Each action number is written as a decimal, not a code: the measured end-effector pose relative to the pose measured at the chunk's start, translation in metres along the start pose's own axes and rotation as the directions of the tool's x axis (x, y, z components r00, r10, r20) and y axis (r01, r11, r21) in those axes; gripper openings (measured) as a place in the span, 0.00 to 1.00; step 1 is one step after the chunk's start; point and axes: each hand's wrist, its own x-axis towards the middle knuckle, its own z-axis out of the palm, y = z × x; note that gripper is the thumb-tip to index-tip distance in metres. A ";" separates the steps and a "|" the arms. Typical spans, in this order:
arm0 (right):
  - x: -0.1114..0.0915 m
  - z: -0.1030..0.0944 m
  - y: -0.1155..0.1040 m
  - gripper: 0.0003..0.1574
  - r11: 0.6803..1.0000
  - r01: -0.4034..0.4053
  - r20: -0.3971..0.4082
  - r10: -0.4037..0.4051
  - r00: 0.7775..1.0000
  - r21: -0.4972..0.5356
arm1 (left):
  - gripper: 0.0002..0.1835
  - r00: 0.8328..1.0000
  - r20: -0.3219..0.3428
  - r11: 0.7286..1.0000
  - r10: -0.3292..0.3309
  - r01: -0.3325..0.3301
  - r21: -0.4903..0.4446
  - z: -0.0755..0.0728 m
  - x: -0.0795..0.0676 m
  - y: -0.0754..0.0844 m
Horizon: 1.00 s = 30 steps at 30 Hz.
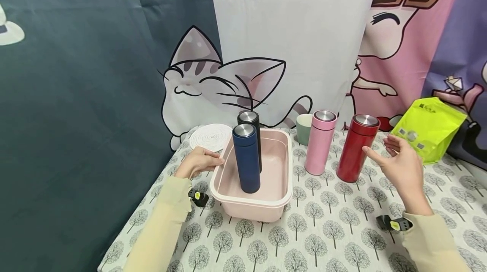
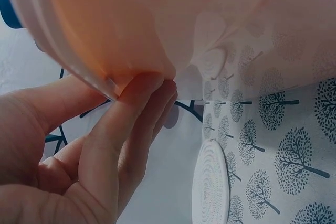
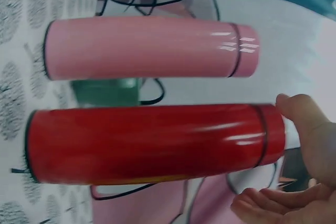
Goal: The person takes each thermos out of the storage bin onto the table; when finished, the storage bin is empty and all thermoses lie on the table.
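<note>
My left hand (image 1: 201, 160) pinches the left rim of a pink plastic basin (image 1: 280, 196); in the left wrist view its fingers lie against the outer wall, thumb at the rim. Inside the basin stand a dark blue thermos (image 1: 248, 162) and, partly hidden behind it, a black thermos (image 1: 255, 118). To the right, my right hand (image 1: 404, 168) is beside a red thermos (image 1: 351, 153), thumb and fingers spread apart near its upper part. In the right wrist view nothing lies between thumb and fingers. A pink thermos (image 1: 320, 147) stands left of the red one.
A pale green cup (image 1: 303, 130) stands behind the pink thermos. Behind the basin's left side lies a round white woven mat (image 1: 209, 137). A bright yellow-green bag (image 1: 430, 128) stands at the back right. The tree-patterned tablecloth (image 1: 289, 246) meets a printed curtain (image 1: 296, 31) at the back.
</note>
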 end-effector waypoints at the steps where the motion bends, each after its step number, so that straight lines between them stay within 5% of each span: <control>1: -0.002 -0.002 -0.002 0.58 1.000 -0.003 -0.003 0.003 1.000 0.001 | 0.24 1.000 0.000 1.000 0.000 0.000 0.003 0.001 0.000 0.000; 14: -0.027 -0.004 -0.036 0.53 0.999 0.001 -0.025 0.000 1.000 0.043 | 0.23 1.000 0.001 1.000 0.016 -0.016 0.016 0.002 0.000 0.007; 30: -0.038 0.054 -0.071 0.49 0.978 0.092 0.137 -0.118 0.983 0.185 | 0.22 1.000 -0.017 1.000 0.019 -0.019 0.022 0.002 -0.001 0.000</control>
